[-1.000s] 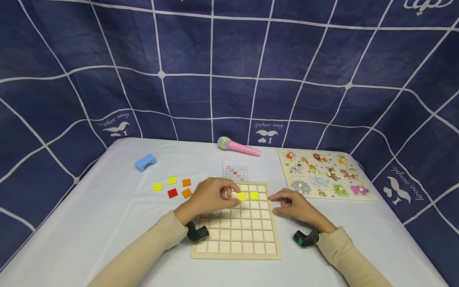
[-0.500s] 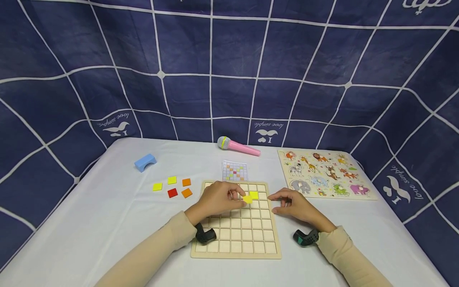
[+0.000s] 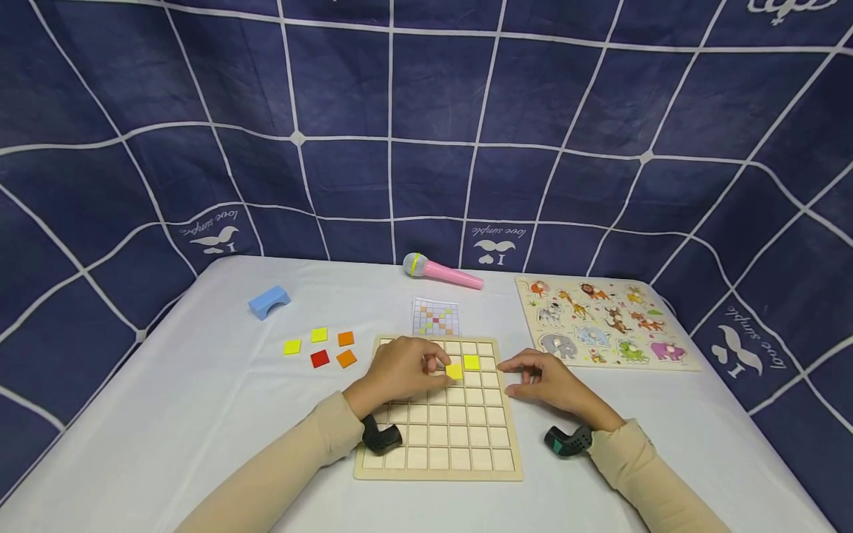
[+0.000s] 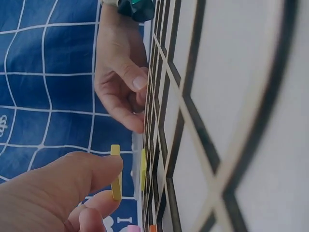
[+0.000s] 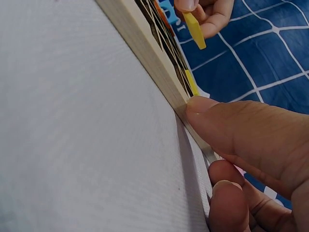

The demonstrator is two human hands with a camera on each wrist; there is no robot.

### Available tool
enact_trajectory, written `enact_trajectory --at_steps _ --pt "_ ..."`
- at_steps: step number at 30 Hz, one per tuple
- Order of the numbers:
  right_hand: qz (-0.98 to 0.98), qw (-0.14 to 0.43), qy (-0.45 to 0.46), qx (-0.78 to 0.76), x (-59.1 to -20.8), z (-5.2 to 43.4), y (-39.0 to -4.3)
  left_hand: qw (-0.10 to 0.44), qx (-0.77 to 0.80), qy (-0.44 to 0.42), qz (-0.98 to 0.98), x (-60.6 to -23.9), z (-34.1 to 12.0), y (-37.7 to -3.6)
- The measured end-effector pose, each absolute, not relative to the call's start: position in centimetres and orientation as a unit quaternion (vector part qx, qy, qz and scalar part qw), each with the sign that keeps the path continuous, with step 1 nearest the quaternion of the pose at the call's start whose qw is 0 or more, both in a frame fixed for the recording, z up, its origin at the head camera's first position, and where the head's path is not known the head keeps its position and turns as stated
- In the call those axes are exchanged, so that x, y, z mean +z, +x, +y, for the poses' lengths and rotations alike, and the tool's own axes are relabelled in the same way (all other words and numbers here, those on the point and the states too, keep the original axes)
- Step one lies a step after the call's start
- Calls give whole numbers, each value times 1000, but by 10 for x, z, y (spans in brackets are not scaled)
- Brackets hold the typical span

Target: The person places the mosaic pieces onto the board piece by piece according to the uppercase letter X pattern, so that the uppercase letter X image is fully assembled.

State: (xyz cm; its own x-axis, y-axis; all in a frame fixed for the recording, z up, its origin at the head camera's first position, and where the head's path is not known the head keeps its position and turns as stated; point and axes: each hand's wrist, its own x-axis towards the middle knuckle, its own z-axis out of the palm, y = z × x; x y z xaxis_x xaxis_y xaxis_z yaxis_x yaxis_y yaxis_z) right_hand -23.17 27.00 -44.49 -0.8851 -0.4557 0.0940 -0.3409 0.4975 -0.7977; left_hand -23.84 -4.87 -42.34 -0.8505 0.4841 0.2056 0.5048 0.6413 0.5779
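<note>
A table draped in white cloth point(image 3: 200, 414) stands before a navy backdrop with white grid lines point(image 3: 426, 111). At the right rear of the table lies an animal peg puzzle point(image 3: 603, 323), all its pieces seated. Centre front lies a wooden grid board point(image 3: 443, 437), square cells cut into it to receive tiles. A person sits at it, both forearms in cream sleeves, a dark camera strapped at each wrist.

The left hand point(image 3: 400, 370) hovers over the board's upper rows, thumb and forefinger pinching a yellow tile point(image 3: 455, 371) by its edges; the left wrist view shows this tile lifted clear of the board, held on edge, likely so it can be lined up over a cell. A second yellow tile point(image 3: 472, 362) already sits in a cell just to its right.

The right hand point(image 3: 549, 383) holds nothing; its fingers are loosely curled and its thumb tip presses the board's right rim, seemingly steadying it.

Behind the board lies a small pattern card point(image 3: 436, 318) with coloured squares, placed where it can be read. Further back lies a pink toy microphone point(image 3: 441, 272). To the left, five spare tiles point(image 3: 320, 346), yellow, orange and red, lie in easy reach, and beyond them a blue arch block point(image 3: 269, 301)
</note>
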Motion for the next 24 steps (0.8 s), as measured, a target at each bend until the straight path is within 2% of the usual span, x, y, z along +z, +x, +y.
enact_trajectory --at_steps 24 --pt "856 63 -234 -457 -440 266 -228 -14 -272 -244 -930 -420 -40 -238"
